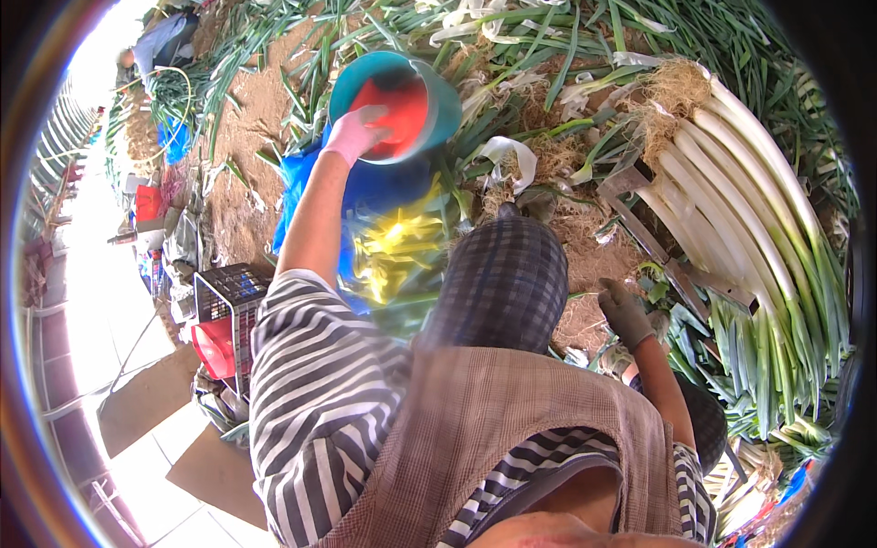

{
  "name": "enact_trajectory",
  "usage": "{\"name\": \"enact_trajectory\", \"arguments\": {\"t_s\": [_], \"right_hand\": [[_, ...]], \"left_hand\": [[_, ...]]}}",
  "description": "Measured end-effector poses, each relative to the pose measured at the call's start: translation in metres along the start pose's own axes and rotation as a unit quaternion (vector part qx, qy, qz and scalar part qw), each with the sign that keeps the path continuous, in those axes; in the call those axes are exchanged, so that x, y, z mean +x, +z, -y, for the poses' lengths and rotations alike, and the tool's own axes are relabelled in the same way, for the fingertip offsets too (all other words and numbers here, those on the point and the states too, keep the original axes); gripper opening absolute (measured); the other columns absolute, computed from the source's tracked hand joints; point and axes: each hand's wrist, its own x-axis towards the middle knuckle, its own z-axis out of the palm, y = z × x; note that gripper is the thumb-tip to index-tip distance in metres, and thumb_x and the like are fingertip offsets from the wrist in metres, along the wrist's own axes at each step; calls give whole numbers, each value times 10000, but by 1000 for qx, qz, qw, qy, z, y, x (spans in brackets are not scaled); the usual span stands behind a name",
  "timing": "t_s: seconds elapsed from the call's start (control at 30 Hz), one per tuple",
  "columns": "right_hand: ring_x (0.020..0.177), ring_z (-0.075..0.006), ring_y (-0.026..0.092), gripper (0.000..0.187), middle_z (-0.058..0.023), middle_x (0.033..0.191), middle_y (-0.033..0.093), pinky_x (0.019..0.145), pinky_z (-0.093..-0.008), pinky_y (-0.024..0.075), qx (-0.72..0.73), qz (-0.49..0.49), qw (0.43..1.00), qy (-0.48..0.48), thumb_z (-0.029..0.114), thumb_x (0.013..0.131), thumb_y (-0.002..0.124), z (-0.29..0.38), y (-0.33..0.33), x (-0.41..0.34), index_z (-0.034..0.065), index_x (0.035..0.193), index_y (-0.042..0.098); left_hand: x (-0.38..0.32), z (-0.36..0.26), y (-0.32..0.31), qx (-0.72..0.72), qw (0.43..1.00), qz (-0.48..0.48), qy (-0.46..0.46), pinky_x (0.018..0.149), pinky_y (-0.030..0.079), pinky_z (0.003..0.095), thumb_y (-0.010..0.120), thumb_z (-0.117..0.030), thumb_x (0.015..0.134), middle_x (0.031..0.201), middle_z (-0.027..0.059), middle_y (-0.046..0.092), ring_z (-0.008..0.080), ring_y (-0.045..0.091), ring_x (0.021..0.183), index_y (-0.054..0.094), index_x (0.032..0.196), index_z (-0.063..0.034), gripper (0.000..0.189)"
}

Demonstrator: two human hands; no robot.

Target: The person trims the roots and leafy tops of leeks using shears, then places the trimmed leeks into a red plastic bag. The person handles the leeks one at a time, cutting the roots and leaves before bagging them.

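My left hand (357, 134), in a pale pink glove, reaches into the mouth of a tilted teal bucket (442, 103). Its fingers lie over something red (404, 109) inside; blur hides whether they grip it. Below the bucket, a bundle of yellow strips (394, 250) lies over blue plastic sheeting (294, 195). My right hand (623, 312), in a grey-brown glove, hangs low beside my checked trouser knee (507, 281). Nothing shows in it, and its finger spread is unclear. Right of it, trimmed leeks (747, 185) with roots lie across a metal frame (675, 277).
Loose leek leaves (692, 41) and peelings cover much of the soil (253, 103). At left stand a black plastic crate (233, 281) with a red container (216, 346), and cardboard flaps (147, 401). Another person (161, 48) is bent over at the far upper left.
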Motion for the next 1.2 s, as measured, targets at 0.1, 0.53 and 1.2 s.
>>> {"name": "enact_trajectory", "arguments": {"t_s": [0.1, 0.53, 1.2], "right_hand": [[1091, -382, 579, 443, -228, 1138, 618, 939, -420, 452, 8, 10, 999, 35, 336, 898, 513, -3, -1, -3, 72, 1253, 546], [1126, -361, 573, 430, -216, 1178, 612, 948, -396, 454, 2, 22, 1000, 4, 289, 887, 542, -38, 15, 18, 70, 1256, 552], [1073, -376, 587, 430, -246, 1118, 618, 921, -436, 456, -98, 9, 994, -48, 311, 896, 522, -42, 18, 17, 78, 1257, 540]], "left_hand": [[3, 53, 12, -110, 962, -220, -117, 853, 494, 312, 674, -274, 751, 1003, 105, 693, 241, 654, 919, 707, 1008, -102, 311], [24, 40, 29, -2, 915, -97, -391, 822, 516, 354, 704, -565, 693, 933, 170, 699, 267, 678, 897, 686, 992, 12, 650], [34, 24, -37, 521, 854, 9, 12, 708, 558, 427, 447, -354, 942, 940, 199, 671, 343, 675, 847, 664, 986, -65, 364]]}}
